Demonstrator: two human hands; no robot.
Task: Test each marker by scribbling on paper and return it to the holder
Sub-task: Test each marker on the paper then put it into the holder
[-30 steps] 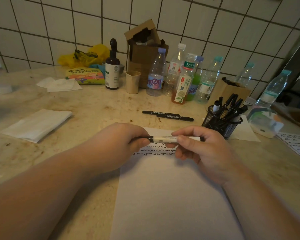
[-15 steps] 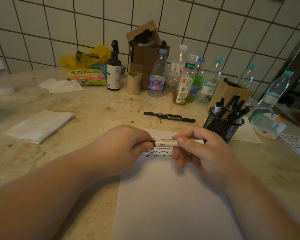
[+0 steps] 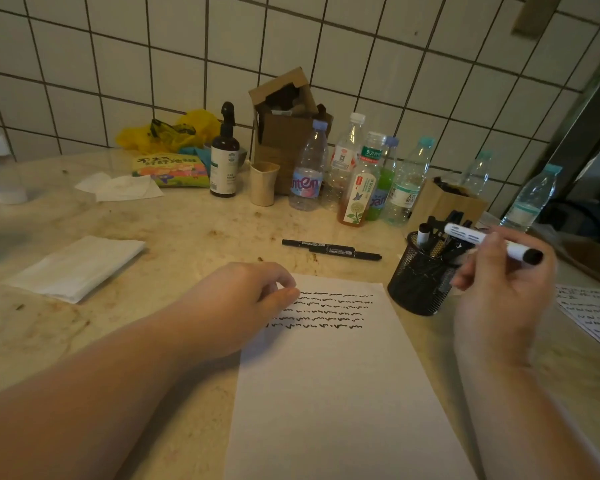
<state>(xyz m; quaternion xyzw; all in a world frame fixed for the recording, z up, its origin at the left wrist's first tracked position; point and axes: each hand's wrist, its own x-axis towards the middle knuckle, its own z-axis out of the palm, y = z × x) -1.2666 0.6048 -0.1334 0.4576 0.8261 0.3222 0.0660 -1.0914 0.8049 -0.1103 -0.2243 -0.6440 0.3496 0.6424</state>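
My right hand pinches a white marker with a black cap, held level just above the black mesh holder, which stands right of the paper with several markers in it. My left hand rests with loosely curled fingers on the top left corner of the white paper, holding nothing. Several rows of black scribbles run across the top of the sheet. Two black markers lie on the counter beyond the paper.
Plastic bottles, a dark spray bottle, a beige cup and cardboard boxes line the tiled wall. A folded tissue lies left. Another scribbled sheet lies at the right edge.
Both hands held the white marker over the paper, closing the cap. Now the left hand has let go and rests on the paper; the right hand has carried the marker right, above the holder.
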